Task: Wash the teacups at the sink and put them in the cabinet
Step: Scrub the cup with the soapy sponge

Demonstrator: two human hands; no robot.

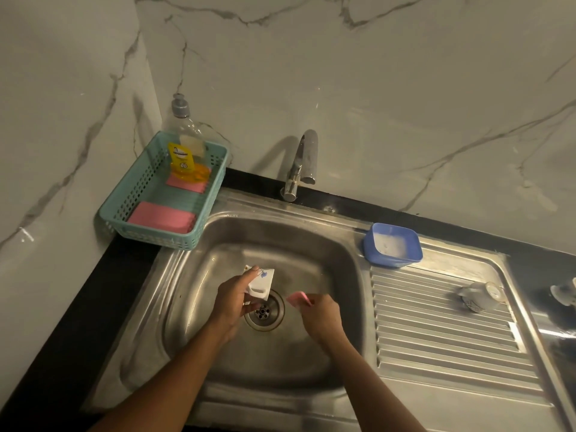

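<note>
Both forearms over the sink (left hand gripping teacup).

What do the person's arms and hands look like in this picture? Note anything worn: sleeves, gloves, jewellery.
Both forearms come in from the bottom edge and are bare as far as the picture shows: no sleeve or cuff in view. The left hand and right hand wear no gloves. No watch, bracelet or ring can be seen, though the dim light and small size make fine detail on the fingers hard to tell.
</note>
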